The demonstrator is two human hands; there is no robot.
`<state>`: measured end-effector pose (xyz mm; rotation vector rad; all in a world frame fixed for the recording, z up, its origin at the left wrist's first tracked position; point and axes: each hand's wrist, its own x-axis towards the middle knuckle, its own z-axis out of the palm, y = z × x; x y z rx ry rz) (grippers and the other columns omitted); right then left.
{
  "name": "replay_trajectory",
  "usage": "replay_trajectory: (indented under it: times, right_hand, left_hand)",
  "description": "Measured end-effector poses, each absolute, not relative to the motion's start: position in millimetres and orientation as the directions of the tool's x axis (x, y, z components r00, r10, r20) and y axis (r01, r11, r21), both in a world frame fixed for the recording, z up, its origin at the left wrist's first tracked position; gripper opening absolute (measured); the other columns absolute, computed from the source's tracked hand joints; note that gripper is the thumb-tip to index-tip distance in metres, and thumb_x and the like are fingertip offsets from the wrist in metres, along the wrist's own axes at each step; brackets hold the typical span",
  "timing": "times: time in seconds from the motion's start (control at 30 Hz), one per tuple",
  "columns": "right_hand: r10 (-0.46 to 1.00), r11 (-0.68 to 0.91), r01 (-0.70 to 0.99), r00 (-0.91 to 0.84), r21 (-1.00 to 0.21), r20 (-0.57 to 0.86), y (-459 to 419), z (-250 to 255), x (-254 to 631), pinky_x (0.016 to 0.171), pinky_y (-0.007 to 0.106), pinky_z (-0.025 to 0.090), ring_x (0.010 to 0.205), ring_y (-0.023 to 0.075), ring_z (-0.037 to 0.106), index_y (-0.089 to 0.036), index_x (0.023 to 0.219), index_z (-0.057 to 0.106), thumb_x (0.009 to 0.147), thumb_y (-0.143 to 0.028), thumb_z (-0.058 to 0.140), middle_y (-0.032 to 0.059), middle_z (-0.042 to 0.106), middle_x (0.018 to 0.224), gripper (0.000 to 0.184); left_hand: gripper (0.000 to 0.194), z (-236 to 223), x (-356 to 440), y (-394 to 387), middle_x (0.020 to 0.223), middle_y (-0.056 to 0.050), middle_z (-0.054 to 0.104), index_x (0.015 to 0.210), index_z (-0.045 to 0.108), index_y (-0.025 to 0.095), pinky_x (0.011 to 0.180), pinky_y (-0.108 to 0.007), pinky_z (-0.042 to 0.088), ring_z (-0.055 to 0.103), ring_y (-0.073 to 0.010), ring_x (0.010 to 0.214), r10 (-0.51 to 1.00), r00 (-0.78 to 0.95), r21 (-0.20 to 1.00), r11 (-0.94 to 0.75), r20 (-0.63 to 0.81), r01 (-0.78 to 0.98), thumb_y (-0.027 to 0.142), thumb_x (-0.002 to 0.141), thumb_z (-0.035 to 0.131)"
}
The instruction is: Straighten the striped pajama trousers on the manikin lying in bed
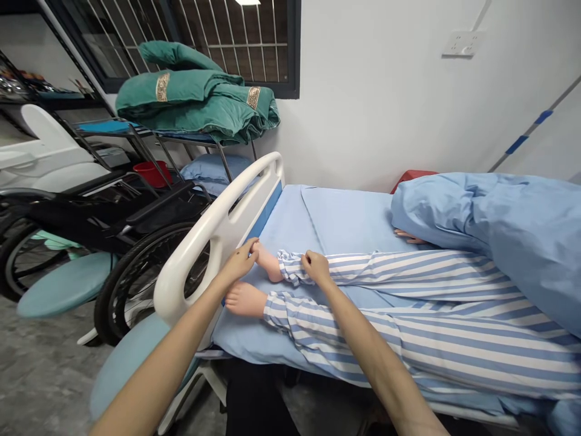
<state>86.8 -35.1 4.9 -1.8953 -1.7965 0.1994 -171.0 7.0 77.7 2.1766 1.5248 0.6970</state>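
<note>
The left hand [236, 265] sits just inside the white plastic footboard [193, 239], its fingers curled toward the toes of the far foot [267, 264] of a patient mannequin [406, 236]; whether they close on the toes cannot be told from this view. The right hand [315, 269] is bunched, fingers and thumb pinching the cuff [290, 269] of the striped pyjama trousers on the same leg. The mannequin lies on a blue bed sheet [290, 224] with its feet toward the footboard, the bare near foot [245, 301] just beside the far one and the upper body under a blue quilt [499, 236]. The feet appear soft and rubbery, and the legs limp and moderately heavy, so heel and ankle look like firmer holds than the toes. The cuff looks light and easily gathered. A wheelchair [136, 221] stands left of the bed, near a folded green quilt [195, 100] on a metal rack [140, 151].
</note>
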Motion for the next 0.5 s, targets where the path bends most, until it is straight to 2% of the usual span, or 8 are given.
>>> replay_trajectory:
  times: [0.07, 0.13, 0.23, 0.3, 0.37, 0.43, 0.5]
  right_hand:
    - [0.971, -0.021, 0.903, 0.121, -0.429, 0.207, -39.7, 12.0, 80.5, 0.065, 0.028, 0.028, 0.074, 0.0159, 0.055, -0.02, 0.078, 0.06, 0.097, -0.028, 0.043, 0.0037, 0.067, 0.078, 0.027]
    - [0.971, 0.002, 0.917, 0.094, -0.399, 0.22, -44.3, 20.9, 69.6, 0.07, 0.028, 0.033, 0.083, 0.0182, 0.058, -0.019, 0.086, 0.063, 0.096, -0.026, 0.043, 0.0062, 0.069, 0.088, 0.023]
    - [0.958, 0.152, 0.916, -0.045, -0.37, 0.283, -45.6, 35.3, 46.0, 0.087, 0.03, 0.038, 0.102, 0.0218, 0.058, -0.017, 0.102, 0.063, 0.093, -0.023, 0.046, 0.0104, 0.068, 0.105, 0.02]
    - [0.948, 0.258, 0.886, -0.155, -0.386, 0.278, -40.5, 42.7, 29.3, 0.094, 0.032, 0.038, 0.112, 0.0231, 0.056, -0.015, 0.115, 0.06, 0.091, -0.023, 0.049, 0.0118, 0.066, 0.117, 0.027]
    - [0.95, 0.309, 0.854, -0.255, -0.419, 0.181, -32.1, 46.1, 15.9, 0.091, 0.032, 0.042, 0.113, 0.0242, 0.057, -0.016, 0.123, 0.056, 0.086, -0.028, 0.058, 0.0119, 0.064, 0.123, 0.039]
    - [0.952, 0.284, 0.856, -0.305, -0.432, 0.023, -23.8, 44.8, 7.4, 0.083, 0.031, 0.045, 0.105, 0.0248, 0.062, -0.017, 0.124, 0.055, 0.077, -0.034, 0.07, 0.0106, 0.066, 0.12, 0.053]
    - [0.958, 0.221, 0.887, -0.275, -0.405, -0.079, -18.5, 39.6, 3.1, 0.081, 0.032, 0.045, 0.099, 0.0252, 0.064, -0.018, 0.121, 0.055, 0.07, -0.037, 0.076, 0.0096, 0.068, 0.115, 0.059]
  left_hand:
    - [0.054, 76.7, -171.3, 6.0, 0.127, -0.01, 0.067, 0.134, 0.057, 0.021, 0.103, -0.038, 0.047, 0.064, -0.0247, 0.115, 0.936, 0.287, 0.554, -0.352, 0.205, 0.754, 0.031, 0.083, 0.044]
    - [0.052, 75.7, -171.3, 4.4, 0.122, -0.01, 0.07, 0.133, 0.057, 0.022, 0.1, -0.039, 0.049, 0.066, -0.0248, 0.108, 0.938, 0.278, 0.548, -0.345, 0.205, 0.762, 0.03, 0.083, 0.045]
    - [0.051, 73.5, -171.5, 4.0, 0.121, -0.009, 0.07, 0.133, 0.056, 0.024, 0.097, -0.039, 0.05, 0.069, -0.0221, 0.095, 0.942, 0.276, 0.589, -0.334, 0.19, 0.736, 0.029, 0.083, 0.048]
    - [0.052, 72.2, -172.3, 6.4, 0.121, -0.009, 0.069, 0.133, 0.053, 0.023, 0.092, -0.038, 0.053, 0.068, -0.0193, 0.09, 0.956, 0.243, 0.662, -0.291, 0.166, 0.691, 0.029, 0.081, 0.051]
    - [0.052, 71.2, -173.2, 10.1, 0.114, -0.009, 0.07, 0.129, 0.052, 0.021, 0.08, -0.035, 0.056, 0.068, -0.0173, 0.082, 0.983, 0.162, 0.758, -0.167, 0.082, 0.631, 0.031, 0.078, 0.056]
    - [0.045, 68.3, -173.2, 12.5, 0.104, -0.008, 0.07, 0.115, 0.056, 0.017, 0.066, -0.03, 0.056, 0.067, -0.0161, 0.075, 0.992, 0.119, 0.818, -0.04, -0.035, 0.574, 0.035, 0.074, 0.064]
    - [0.034, 59.0, -171.3, 9.9, 0.091, -0.004, 0.068, 0.094, 0.057, 0.016, 0.058, -0.027, 0.054, 0.064, -0.0152, 0.071, 0.986, 0.134, 0.795, -0.003, -0.099, 0.606, 0.037, 0.07, 0.069]
